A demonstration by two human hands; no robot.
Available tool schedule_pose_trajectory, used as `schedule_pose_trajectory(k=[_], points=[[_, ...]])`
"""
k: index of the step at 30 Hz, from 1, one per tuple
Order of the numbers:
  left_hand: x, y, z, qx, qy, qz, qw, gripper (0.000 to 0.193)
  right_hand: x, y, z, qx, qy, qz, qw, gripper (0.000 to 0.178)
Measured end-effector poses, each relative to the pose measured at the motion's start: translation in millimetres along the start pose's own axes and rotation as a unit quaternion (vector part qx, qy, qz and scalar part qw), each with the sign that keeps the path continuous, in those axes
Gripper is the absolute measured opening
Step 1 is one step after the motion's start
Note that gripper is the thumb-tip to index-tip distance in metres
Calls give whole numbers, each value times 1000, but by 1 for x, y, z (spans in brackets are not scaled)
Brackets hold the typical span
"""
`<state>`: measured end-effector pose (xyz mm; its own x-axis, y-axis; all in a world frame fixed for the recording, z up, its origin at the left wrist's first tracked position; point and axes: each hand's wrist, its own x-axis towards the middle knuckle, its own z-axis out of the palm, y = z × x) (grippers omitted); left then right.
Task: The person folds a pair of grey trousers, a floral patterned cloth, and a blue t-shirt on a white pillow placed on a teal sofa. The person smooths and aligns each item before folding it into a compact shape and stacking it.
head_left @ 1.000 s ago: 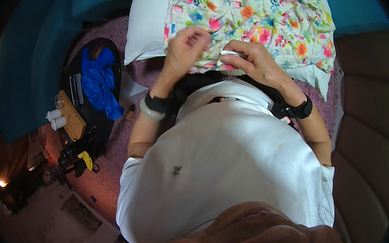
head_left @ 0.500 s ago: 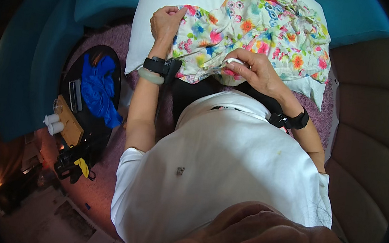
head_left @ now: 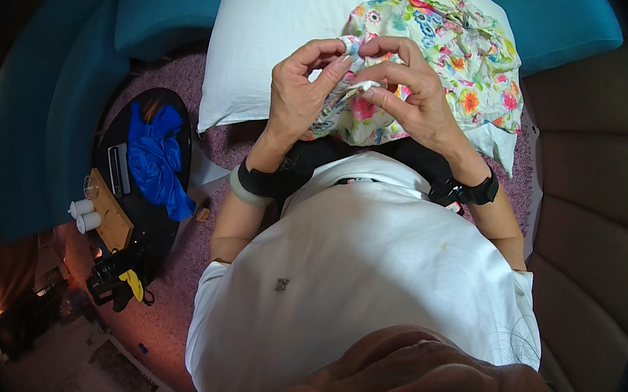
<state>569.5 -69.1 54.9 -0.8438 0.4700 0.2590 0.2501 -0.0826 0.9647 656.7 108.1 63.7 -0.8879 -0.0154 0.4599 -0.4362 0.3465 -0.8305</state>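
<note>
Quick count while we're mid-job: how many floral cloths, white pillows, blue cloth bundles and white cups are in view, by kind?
Floral cloth: 1
White pillow: 1
Blue cloth bundle: 1
White cups: 2
Total: 5

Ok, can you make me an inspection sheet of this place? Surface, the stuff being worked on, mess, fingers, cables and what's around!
Surface: white pillow, partly covered.
Job's things: flowered cloth, rumpled across the pillow.
Clutter: blue cloth on a black table; wooden tray and two white cups.
Fingers: right fingers pinch the flowered cloth's edge; left fingers touch it, grip unclear.
Cables: nothing seen for certain.
Surroundings: teal sofa, purple carpet, brown padded panels at right.
</note>
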Motion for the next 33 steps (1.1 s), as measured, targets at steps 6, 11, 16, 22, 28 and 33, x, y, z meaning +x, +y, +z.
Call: schedule_pose_trajectory(k=[6, 11, 16, 22, 28, 33], points=[[-15, 13, 6, 84, -37, 38, 995, 17, -7, 5, -2, 14, -4, -14, 1000, 15], [-26, 17, 7, 74, -59, 36, 995, 17, -13, 2, -5, 45, -44, -1, 998, 15], [-34, 15, 3, 82, -56, 65, 993, 17, -15, -9, -8, 16, -56, -25, 998, 13], [-33, 17, 6, 115, -56, 123, 984, 17, -15, -21, -14, -32, -45, -24, 998, 13], [-33, 19, 13, 104, -70, 111, 986, 25, -14, -22, -19, 13, -26, 20, 999, 11], [-40, 18, 19, -47, -80, 22, 995, 28, -15, -19, -22, 132, -15, 107, 985, 11]])
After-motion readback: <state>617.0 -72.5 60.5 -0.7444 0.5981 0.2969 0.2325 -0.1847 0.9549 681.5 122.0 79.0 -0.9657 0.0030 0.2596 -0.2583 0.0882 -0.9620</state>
